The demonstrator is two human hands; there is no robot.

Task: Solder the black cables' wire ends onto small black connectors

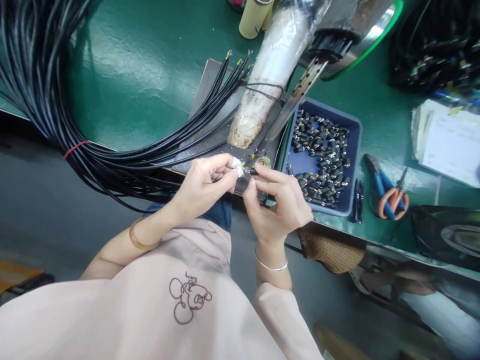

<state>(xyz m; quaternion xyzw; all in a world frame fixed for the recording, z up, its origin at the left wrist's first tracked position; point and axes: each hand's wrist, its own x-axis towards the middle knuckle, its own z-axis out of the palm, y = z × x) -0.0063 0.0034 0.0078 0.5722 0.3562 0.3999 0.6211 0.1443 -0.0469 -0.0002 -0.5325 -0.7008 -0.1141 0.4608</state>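
My left hand (pixel 210 181) is closed in a pinch, white wrapping on its fingertips, around a cable end whose thin coloured wires (pixel 243 168) stick out. My right hand (pixel 279 197) pinches a small black connector (pixel 252 171) against those wires; fingers partly hide the joint. Just above both hands, the soldering iron (pixel 296 95) points down with its tip close to the fingertips. A bundle of black cables (pixel 108 159), tied with a red band (pixel 77 148), curves in from the left, several stripped ends lying on a grey plate (pixel 202 100).
A blue bin (pixel 356 150) of small black connectors stands right of my hands. Beyond it lie pliers (pixel 380 182), scissors (pixel 393 200) and papers (pixel 450 145). A plastic-wrapped pipe (pixel 264 82) slants over the plate. A yellow roll (pixel 254 20) stands behind.
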